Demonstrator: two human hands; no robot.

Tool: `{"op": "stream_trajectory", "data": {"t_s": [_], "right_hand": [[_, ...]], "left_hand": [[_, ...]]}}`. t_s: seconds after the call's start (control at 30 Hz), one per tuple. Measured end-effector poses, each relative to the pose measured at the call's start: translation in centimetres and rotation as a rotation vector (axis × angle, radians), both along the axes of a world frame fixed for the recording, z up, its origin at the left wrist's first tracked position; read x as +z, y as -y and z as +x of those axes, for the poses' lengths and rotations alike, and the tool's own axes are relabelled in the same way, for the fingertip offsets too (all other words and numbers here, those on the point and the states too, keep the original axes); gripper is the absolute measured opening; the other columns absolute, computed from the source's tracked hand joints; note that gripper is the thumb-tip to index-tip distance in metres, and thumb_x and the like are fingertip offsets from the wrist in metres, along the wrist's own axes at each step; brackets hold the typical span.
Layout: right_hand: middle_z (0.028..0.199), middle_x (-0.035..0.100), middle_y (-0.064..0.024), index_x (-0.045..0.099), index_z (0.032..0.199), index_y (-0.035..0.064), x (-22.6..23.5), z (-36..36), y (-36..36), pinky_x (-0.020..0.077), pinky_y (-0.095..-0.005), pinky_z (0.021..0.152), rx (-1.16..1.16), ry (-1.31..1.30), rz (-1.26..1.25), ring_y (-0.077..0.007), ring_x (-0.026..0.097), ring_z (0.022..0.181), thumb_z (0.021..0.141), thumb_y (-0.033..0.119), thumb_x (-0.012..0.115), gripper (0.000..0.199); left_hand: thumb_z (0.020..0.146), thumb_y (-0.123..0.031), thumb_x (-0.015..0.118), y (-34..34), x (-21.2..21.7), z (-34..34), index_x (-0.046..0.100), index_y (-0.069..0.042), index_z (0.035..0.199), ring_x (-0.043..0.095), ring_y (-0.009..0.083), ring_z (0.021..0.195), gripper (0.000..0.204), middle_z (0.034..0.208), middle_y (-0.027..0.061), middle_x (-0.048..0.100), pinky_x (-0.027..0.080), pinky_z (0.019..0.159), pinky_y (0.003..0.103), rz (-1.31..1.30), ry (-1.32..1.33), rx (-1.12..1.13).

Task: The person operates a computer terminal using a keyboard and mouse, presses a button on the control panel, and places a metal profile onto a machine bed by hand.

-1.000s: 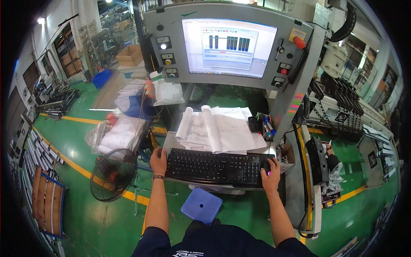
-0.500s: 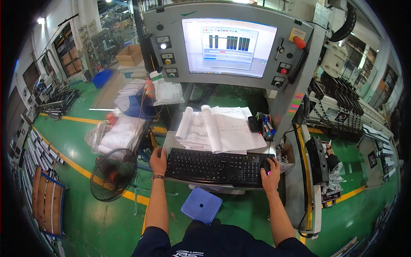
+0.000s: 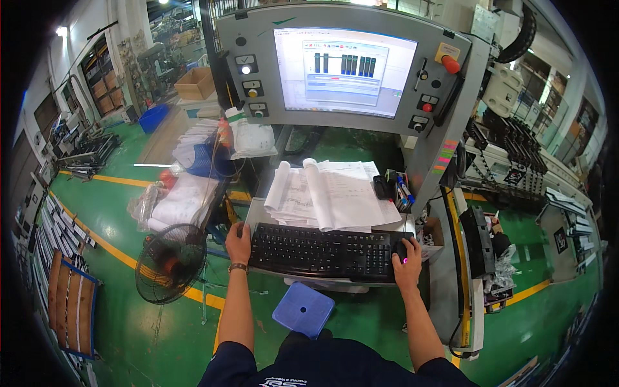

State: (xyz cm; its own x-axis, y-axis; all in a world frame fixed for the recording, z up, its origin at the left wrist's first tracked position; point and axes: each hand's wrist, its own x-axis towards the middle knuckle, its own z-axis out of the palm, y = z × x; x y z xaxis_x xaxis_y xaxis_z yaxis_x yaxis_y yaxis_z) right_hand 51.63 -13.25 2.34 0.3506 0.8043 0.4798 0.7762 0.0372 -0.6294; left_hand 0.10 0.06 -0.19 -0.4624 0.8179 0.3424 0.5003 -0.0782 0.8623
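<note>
My right hand [image 3: 406,261] rests closed over a dark computer mouse [image 3: 401,248], which shows a small pink light. This is at the right end of a black keyboard [image 3: 309,250] on a grey tray [image 3: 258,211]. At the tray's left edge, my left hand [image 3: 238,245] is curled, with something dark between thumb and fingers that I cannot make out. Behind the keyboard lie loose paper sheets [image 3: 351,197], some curled over. Above them, a lit monitor [image 3: 345,71] in a grey control panel [image 3: 258,22] shows a window with dark upright bars.
A red knob [image 3: 450,63] sits at the panel's upper right. Pens stand in a holder [image 3: 403,197] beside the papers. A black fan [image 3: 171,263] stands left of my left arm, and a blue stool [image 3: 304,309] is below the tray. Machinery [image 3: 509,155] lies to the right.
In the window on the monitor, a blue highlighted strip near the lower left has faded to pale. Both hands stay in place.
</note>
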Motion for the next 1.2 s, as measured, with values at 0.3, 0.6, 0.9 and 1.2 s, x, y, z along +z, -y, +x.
{"op": "stream_trajectory", "data": {"t_s": [0.3,0.6,0.9,1.2], "right_hand": [[0.155,0.054,-0.0231,0.067,0.139,0.0043,-0.1,0.1,-0.1,0.0472,-0.0519,0.116,0.014,0.011,0.026,-0.0466,0.056,0.139,0.088,0.012,0.078,0.053],[0.156,0.054,-0.0232,0.067,0.139,0.0054,-0.3,0.1,-0.2,0.0477,-0.0526,0.115,0.019,0.033,0.049,-0.0466,0.056,0.137,0.088,0.012,0.078,0.053],[0.156,0.054,-0.0217,0.067,0.14,0.0062,-0.3,0.1,-0.1,0.0481,-0.0517,0.115,0.006,0.033,0.029,-0.0458,0.056,0.138,0.089,0.013,0.079,0.053],[0.156,0.053,-0.0222,0.066,0.141,0.0053,0.0,0.0,0.0,0.048,-0.0514,0.115,0.012,0.012,0.011,-0.0457,0.056,0.139,0.089,0.013,0.078,0.053]], "left_hand": [[0.107,-0.031,0.074,-0.1,-0.3,-0.3,0.075,0.0,0.126,0.075,0.0266,0.102,0.037,0.11,0.0152,0.08,0.058,0.091,0.04,0.011,-0.044,0.0],[0.107,-0.034,0.074,-0.2,-0.6,-0.5,0.074,0.0,0.128,0.076,0.0289,0.105,0.04,0.113,0.0164,0.08,0.058,0.093,0.041,-0.006,-0.035,-0.011],[0.108,-0.034,0.072,-0.1,-0.3,-0.4,0.075,0.0,0.128,0.075,0.0291,0.107,0.04,0.114,0.0159,0.08,0.058,0.093,0.042,-0.023,-0.025,-0.024],[0.106,-0.031,0.074,0.0,0.0,-0.2,0.075,0.001,0.124,0.076,0.0325,0.105,0.037,0.113,0.018,0.08,0.058,0.093,0.043,-0.008,-0.061,0.011]]}}
